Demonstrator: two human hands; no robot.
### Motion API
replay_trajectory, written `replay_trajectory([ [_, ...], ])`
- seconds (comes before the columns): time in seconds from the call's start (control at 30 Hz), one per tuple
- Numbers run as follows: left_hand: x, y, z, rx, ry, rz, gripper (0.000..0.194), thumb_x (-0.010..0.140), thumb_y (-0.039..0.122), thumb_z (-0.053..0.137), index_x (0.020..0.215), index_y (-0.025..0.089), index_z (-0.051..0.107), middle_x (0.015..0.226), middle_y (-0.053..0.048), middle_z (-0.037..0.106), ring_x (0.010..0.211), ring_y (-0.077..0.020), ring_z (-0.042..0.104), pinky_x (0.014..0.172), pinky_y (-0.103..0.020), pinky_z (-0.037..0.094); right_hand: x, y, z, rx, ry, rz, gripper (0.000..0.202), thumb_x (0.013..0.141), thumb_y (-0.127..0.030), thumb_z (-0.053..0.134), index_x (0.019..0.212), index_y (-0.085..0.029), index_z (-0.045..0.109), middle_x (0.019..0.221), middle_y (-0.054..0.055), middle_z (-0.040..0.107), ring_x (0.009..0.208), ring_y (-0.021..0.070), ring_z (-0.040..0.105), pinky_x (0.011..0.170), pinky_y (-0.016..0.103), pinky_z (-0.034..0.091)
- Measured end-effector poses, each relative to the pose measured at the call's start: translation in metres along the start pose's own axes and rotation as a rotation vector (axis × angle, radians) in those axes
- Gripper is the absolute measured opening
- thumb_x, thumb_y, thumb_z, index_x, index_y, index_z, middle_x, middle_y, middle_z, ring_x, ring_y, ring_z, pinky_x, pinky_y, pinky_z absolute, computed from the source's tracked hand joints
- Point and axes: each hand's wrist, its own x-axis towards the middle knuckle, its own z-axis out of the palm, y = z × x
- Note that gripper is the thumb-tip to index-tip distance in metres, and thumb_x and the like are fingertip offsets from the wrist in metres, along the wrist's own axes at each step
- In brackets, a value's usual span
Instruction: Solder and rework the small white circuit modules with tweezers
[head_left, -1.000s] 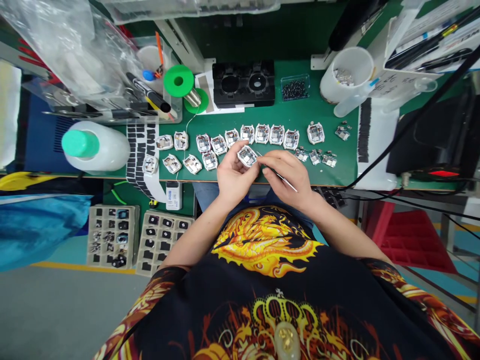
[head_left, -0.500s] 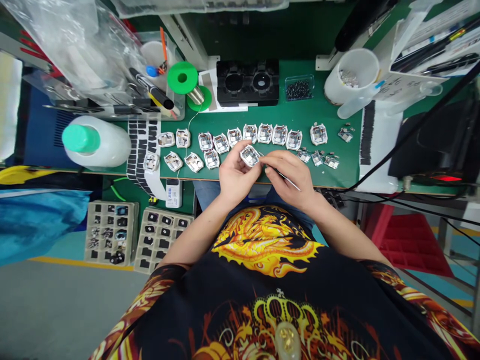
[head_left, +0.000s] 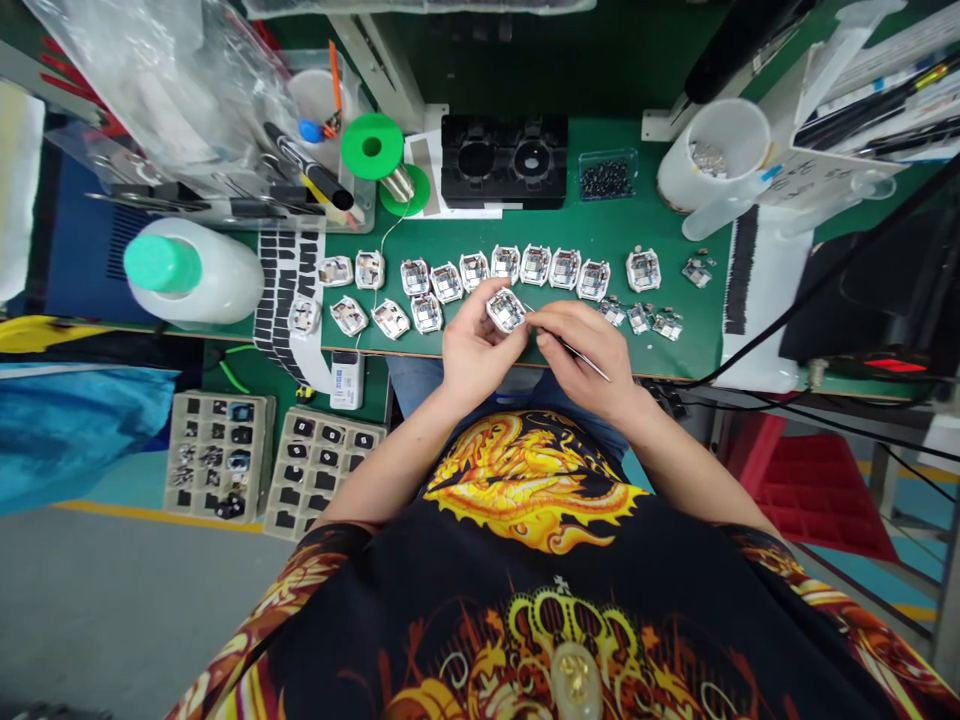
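Note:
Between the thumb and fingers of my left hand (head_left: 480, 345) is a white watch case (head_left: 505, 311), its inner electronics facing up. My right hand (head_left: 583, 352) pinches a pair of thin metal tweezers (head_left: 592, 366), whose tip reaches the right side of that case. Whether the tip grips anything is too small to tell. Just beyond my hands lies a row of similar white watch cases (head_left: 535, 265) with circuit parts inside. Several small circuit boards (head_left: 639, 318) lie to the right of my right hand.
A solder wire spool (head_left: 373, 150) and a black two-well fixture (head_left: 504, 162) stand at the back, beside a clear tray of tiny screws (head_left: 607, 177). A green-capped white bottle (head_left: 202, 275) is at left, a white cup (head_left: 716, 150) at right. Compartment trays (head_left: 219, 455) sit lower left.
The whole view has shifted slightly, so the bench things sit a little further right. Both hands keep nearly the same pose, with the watch case and tweezers still in them.

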Motion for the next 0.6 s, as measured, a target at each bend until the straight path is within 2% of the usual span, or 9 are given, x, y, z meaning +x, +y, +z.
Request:
replay_trajectory([
  [0.13, -0.0003, 0.0007, -0.0014, -0.023, -0.02, 0.009, 0.053, 0.1, 0.037, 0.083, 0.149, 0.034, 0.062, 0.1, 0.001, 0.067, 0.073, -0.0099, 0.068, 0.06, -0.02, 0.058, 0.0016, 0.0002, -0.0025, 0.02, -0.006, 0.003, 0.027, 0.114, -0.028, 0.063, 0.136, -0.027, 0.078, 0.123, 0.01, 0.084, 0.113, 0.0224, 0.08, 0.102, 0.043, 0.067],
  [0.3, -0.0037, 0.0005, -0.0062, 0.003, -0.057, 0.005, 0.051, 0.101, 0.044, 0.082, 0.147, 0.033, 0.062, 0.098, 0.001, 0.065, 0.072, -0.0098, 0.066, 0.061, -0.02, 0.059, 0.0053, 0.0012, -0.0066, 0.049, -0.025, 0.076, 0.024, 0.114, -0.036, 0.065, 0.131, -0.03, 0.081, 0.12, 0.007, 0.086, 0.111, 0.0223, 0.082, 0.1, 0.043, 0.068],
  [0.6, -0.005, 0.0008, -0.0072, 0.059, -0.052, 0.029, 0.049, 0.101, 0.039, 0.079, 0.147, 0.034, 0.064, 0.098, 0.0, 0.062, 0.071, -0.011, 0.065, 0.061, -0.023, 0.061, 0.0047, 0.0067, -0.0004, 0.006, -0.028, 0.017, 0.024, 0.114, -0.034, 0.065, 0.133, -0.032, 0.08, 0.122, 0.005, 0.088, 0.109, 0.0215, 0.082, 0.099, 0.044, 0.066],
])
